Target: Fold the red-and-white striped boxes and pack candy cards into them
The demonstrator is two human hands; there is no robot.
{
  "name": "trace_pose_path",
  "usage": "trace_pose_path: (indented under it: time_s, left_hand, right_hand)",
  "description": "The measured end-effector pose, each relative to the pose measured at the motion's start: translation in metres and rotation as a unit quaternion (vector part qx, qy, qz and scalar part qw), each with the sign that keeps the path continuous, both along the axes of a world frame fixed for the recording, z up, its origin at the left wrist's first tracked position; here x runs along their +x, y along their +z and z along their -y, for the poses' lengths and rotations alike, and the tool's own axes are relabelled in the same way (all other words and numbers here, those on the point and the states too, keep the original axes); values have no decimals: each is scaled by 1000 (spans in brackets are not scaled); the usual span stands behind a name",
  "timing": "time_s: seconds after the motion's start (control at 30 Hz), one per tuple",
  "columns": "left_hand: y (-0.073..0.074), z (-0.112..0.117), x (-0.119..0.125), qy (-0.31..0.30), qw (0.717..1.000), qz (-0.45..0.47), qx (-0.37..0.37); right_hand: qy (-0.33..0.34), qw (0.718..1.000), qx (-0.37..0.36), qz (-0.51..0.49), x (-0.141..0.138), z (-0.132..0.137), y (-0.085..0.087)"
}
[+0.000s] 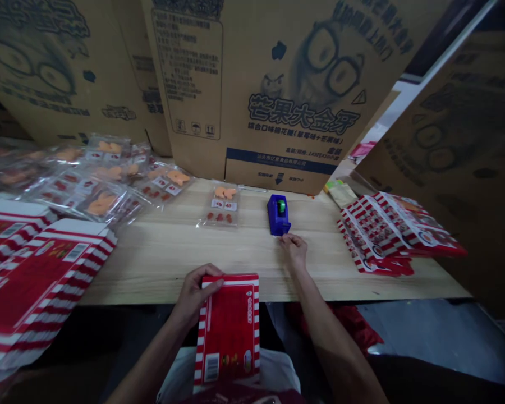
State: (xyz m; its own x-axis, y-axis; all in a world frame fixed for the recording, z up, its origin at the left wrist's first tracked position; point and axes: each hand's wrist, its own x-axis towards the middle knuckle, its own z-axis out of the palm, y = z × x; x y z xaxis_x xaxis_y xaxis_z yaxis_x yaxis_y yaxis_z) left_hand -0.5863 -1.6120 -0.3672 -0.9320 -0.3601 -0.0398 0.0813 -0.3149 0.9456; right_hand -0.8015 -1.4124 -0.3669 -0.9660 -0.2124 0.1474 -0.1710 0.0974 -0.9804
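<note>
My left hand (pixel 196 294) grips the upper left edge of a red box with white-striped borders (pixel 228 331), held over my lap at the table's near edge. My right hand (pixel 293 248) is stretched onto the wooden table (pixel 180 255), fingers pinched together right at the front of a blue tape dispenser (pixel 278 214) with a green roll. What the fingers pinch is too small to make out. A clear packet of orange and red sweets (pixel 221 206) lies just left of the dispenser.
Flat red-and-white boxes are stacked at left (pixel 33 269) and at right (pixel 387 230). Several clear sweet packets (pixel 96 179) cover the far left of the table. Large printed cardboard cartons (pixel 278 84) stand along the back and at the right (pixel 454 146).
</note>
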Motion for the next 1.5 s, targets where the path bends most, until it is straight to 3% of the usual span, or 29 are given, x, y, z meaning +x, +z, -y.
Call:
trace_pose_path:
  time_s: [0.07,0.13,0.17,0.23,0.27,0.33,0.43,0.57,0.73,0.83,0.93,1.03,1.1,1.2,1.3,1.4,1.5]
  left_hand:
    - [2,-2,-1,-12,1000,-8,13]
    - [3,-5,-3,-23,999,-5,29]
    - [3,-6,-4,-29,999,-2,33]
    - [2,-9,-5,-38,999,-5,30]
    - [2,-9,-5,-42,999,-10,26]
    - [2,-10,-5,-52,998,-25,16]
    - [2,-9,-3,-51,998,-35,8]
    - [3,-8,1,-39,999,-25,10]
    - [6,-9,4,-30,999,-14,15]
    - [12,-11,7,-40,998,-39,-1]
    - [21,-14,11,-60,995,-71,-39]
    - [27,-17,15,-70,991,-83,-75]
    - [29,-18,17,-76,989,-90,-85]
    - [31,-18,19,-88,988,-104,-68]
    - [33,-15,19,-99,988,-111,-47]
    - [36,-15,19,-103,987,-114,-38]
    - [40,-24,18,-94,988,-122,-20]
  right_hand:
    - [54,998,7,28,10,4,14]
    - [214,974,61,40,20,14,37]
    - [325,939,103,33,24,22,49]
    - [531,826,191,0,31,41,72]
    - [599,768,226,-22,34,51,81]
    - [657,695,284,-66,40,69,91]
    - [627,655,383,-178,49,84,92]
    - [554,654,438,-270,61,82,91]
    - [540,699,405,-236,64,74,94]
    - [611,705,352,-74,52,74,88]
    - [682,651,289,167,42,73,73]
    - [676,610,227,345,44,67,53]
    - [653,617,178,401,51,62,42]
    - [631,643,151,406,55,57,37]
    - [640,647,171,378,48,57,49]
    - [664,646,209,313,42,57,75]
    - [651,688,269,176,51,53,105]
